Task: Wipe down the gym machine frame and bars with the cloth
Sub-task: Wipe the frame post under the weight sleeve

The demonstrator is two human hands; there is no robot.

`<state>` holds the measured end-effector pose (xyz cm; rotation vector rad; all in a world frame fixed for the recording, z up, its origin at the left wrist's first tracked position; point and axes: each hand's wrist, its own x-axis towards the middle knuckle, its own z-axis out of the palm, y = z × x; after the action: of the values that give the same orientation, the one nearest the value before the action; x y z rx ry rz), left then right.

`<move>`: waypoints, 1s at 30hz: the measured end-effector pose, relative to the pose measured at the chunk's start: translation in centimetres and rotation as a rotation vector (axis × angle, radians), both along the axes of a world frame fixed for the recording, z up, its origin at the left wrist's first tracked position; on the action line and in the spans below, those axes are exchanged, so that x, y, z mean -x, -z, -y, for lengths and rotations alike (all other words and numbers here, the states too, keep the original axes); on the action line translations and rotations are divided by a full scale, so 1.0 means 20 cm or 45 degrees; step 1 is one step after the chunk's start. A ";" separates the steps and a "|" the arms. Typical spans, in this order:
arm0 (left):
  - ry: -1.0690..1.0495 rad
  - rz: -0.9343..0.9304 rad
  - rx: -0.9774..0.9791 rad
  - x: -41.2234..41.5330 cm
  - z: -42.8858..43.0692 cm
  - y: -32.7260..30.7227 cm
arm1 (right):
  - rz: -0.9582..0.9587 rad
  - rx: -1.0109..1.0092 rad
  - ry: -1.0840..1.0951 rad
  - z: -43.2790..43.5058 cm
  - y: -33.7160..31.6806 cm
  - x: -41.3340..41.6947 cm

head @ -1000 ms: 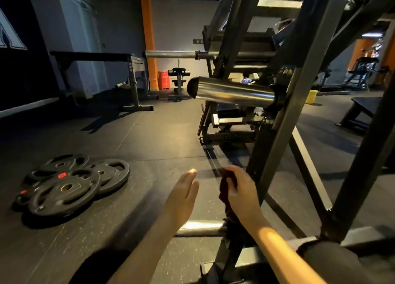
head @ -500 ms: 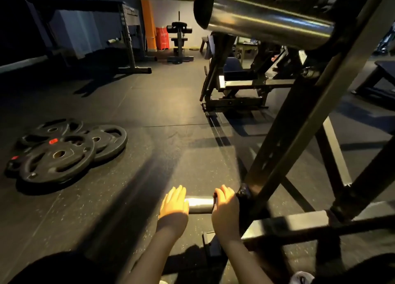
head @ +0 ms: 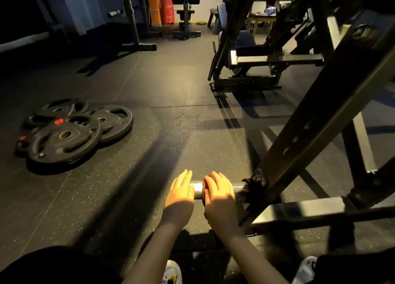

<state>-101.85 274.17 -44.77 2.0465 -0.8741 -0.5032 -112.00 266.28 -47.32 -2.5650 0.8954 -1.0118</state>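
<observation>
Head view, low, facing down, near frame (head: 299,146)

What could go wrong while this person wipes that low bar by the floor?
The right hand sits close to the bolted bracket, so knuckles might scrape it. The slanted frame beam rises overhead; standing up fast could mean a bump. The weight plates on the floor may trip a careless step.

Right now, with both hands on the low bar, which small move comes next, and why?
Probably slide the right hand along the bar toward the left hand: it grips near the frame joint, and the shiny stretch between them lies uncovered.
</observation>
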 end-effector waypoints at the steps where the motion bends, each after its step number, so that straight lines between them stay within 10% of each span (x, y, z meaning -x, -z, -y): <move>1: 0.016 0.015 -0.011 0.00 0.00 0.00 | -0.030 0.057 -0.092 0.04 -0.03 0.04; 30: 0.017 -0.290 0.133 -0.04 -0.03 -0.06 | -0.110 -0.044 -0.029 -0.11 -0.10 -0.12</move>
<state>-101.08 274.81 -43.63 1.8474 -0.7615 -0.6693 -109.59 268.49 -45.40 -2.6017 0.8945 -0.8770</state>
